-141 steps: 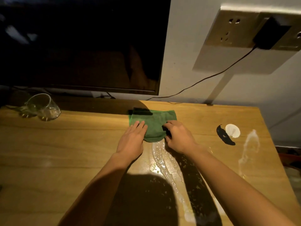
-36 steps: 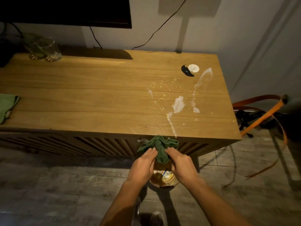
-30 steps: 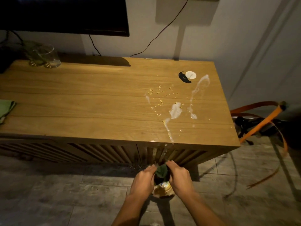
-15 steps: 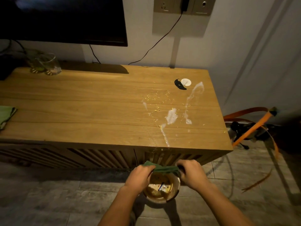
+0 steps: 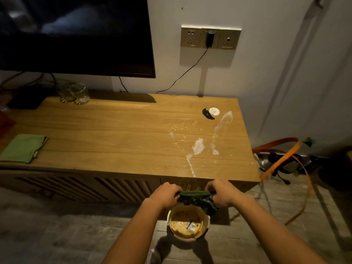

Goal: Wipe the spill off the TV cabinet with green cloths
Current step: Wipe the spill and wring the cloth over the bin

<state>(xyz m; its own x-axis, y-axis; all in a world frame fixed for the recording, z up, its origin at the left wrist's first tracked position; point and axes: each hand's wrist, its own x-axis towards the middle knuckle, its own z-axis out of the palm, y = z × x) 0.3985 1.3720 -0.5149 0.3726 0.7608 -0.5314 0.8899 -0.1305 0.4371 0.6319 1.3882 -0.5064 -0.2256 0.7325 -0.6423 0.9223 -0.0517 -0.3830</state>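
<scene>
My left hand [image 5: 165, 194] and my right hand [image 5: 221, 193] each grip one end of a dark green cloth [image 5: 196, 199], stretched between them below the front edge of the wooden TV cabinet [image 5: 106, 134]. Under the cloth stands a round container [image 5: 187, 223] on the floor with food scraps inside. White streaks of spill [image 5: 199, 147] and small crumbs lie on the cabinet's right part. A second, lighter green cloth [image 5: 23, 147] lies folded at the cabinet's left front.
A dark TV [image 5: 76, 35] hangs above the cabinet. A glass [image 5: 79, 93] stands at the back left. A small white disc [image 5: 214, 111] with a dark piece lies at the back right. Orange straps [image 5: 282, 159] and dark gear lie on the floor at right.
The cloth left the cabinet top and went down over the container. My hands bunched it there, then pulled apart, so it now hangs stretched between them. The view has tilted upward.
</scene>
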